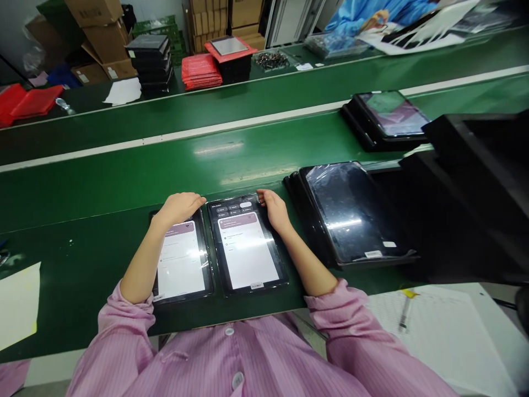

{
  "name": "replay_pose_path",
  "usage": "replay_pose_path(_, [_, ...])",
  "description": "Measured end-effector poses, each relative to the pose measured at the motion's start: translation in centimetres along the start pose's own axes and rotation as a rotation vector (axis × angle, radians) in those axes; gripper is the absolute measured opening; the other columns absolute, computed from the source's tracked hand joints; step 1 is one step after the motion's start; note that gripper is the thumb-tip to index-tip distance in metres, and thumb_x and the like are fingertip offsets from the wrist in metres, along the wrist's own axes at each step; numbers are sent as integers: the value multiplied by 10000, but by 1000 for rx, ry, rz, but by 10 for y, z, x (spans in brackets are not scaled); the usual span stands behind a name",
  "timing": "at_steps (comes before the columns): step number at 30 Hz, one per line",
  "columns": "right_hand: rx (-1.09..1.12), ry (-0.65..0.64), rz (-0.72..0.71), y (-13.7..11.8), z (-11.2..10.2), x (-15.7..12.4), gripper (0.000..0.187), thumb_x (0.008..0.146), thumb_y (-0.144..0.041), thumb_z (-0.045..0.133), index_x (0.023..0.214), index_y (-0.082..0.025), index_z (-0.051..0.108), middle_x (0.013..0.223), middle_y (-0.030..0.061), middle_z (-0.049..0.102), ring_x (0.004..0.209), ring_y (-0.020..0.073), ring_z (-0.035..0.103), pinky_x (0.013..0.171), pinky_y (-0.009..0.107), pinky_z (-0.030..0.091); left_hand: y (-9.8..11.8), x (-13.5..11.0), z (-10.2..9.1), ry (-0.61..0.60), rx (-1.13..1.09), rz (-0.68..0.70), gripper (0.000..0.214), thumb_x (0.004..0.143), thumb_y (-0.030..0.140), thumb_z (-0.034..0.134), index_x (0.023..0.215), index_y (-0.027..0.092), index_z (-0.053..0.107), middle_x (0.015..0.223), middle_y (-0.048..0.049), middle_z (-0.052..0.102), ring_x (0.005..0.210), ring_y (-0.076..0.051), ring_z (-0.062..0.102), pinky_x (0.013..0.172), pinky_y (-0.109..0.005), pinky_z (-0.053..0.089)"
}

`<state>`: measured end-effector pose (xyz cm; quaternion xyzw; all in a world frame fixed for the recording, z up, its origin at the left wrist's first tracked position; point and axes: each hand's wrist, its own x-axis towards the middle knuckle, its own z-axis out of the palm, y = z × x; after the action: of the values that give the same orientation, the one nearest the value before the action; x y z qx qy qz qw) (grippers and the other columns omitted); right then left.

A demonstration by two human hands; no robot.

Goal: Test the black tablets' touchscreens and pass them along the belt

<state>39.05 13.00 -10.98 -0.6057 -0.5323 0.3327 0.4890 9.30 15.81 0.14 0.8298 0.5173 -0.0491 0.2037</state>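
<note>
Two tablets in clear film lie side by side on the green bench, both screens lit with a menu page. Across the top of the left tablet (pixel 182 264) reaches my left hand (pixel 182 207), its fingers stretched out flat and partly covering the screen. My right hand (pixel 274 209) rests at the upper right corner of the right tablet (pixel 247 251), fingers slightly bent and touching its edge, gripping nothing. A stack of dark tablets (pixel 355 215), the top one wrapped in film with small white labels, lies just right of my right forearm.
Another tablet stack (pixel 388 118) sits farther back, beside black trays (pixel 467 193) at the right. Paper (pixel 19 306) lies at the left edge. Across the bench are red pouches (pixel 201 71), stacked black devices (pixel 151 60) and a blue-sleeved co-worker (pixel 372 16).
</note>
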Motion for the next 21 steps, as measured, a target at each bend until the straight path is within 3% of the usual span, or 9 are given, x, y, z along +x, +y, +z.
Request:
replay_pose_path(6, [-18,-29,3,-5,-3,-3,682,873,-780,374,922,-198,726,909,103,707,852,270,643,814,442,534,-6,-5,-10,52,-85,-11,681,1003,589,92,936,251,678,924,-21,716,853,-243,641,759,-331,433])
replay_pose_path(10, [37,-29,73,-6,-2,-3,703,849,-798,394,921,-188,735,911,101,718,850,268,659,801,420,535,-9,-7,-12,12,-103,-36,729,991,626,65,997,257,694,888,-28,714,849,-246,647,761,-340,449])
replay_pose_path(12, [69,-27,113,-5,-1,-2,703,822,-812,422,911,-190,737,929,99,720,886,267,659,811,405,532,-8,-6,-10,-30,-106,-55,736,987,641,79,1070,253,699,948,-42,730,915,-261,659,811,-364,473])
replay_pose_path(14, [122,-31,146,-4,0,-1,689,787,-822,467,889,-195,734,942,94,721,919,264,655,830,397,528,-6,-7,-6,-48,-144,-13,723,989,641,110,1207,242,671,1181,-57,710,1103,-266,634,947,-390,467])
replay_pose_path(17, [267,-54,195,-5,1,1,644,756,-805,537,855,-197,726,930,79,726,913,250,657,871,397,519,-4,-8,2,-90,-158,99,717,1004,605,87,1429,222,520,1481,-57,529,1387,-239,444,1195,-446,250])
replay_pose_path(19, [380,-62,204,-9,2,0,604,758,-777,573,846,-200,726,917,68,733,916,241,661,916,399,506,-4,-9,7,-135,-111,110,720,1008,588,61,1501,209,423,1544,-61,450,1463,-230,335,1238,-502,75])
replay_pose_path(21, [520,-77,191,-16,2,-2,566,761,-746,608,870,-205,732,926,61,742,949,245,667,954,404,495,-4,-10,11,-161,-70,91,715,1009,585,62,1536,202,357,1577,-65,396,1494,-229,270,1233,-535,-15])
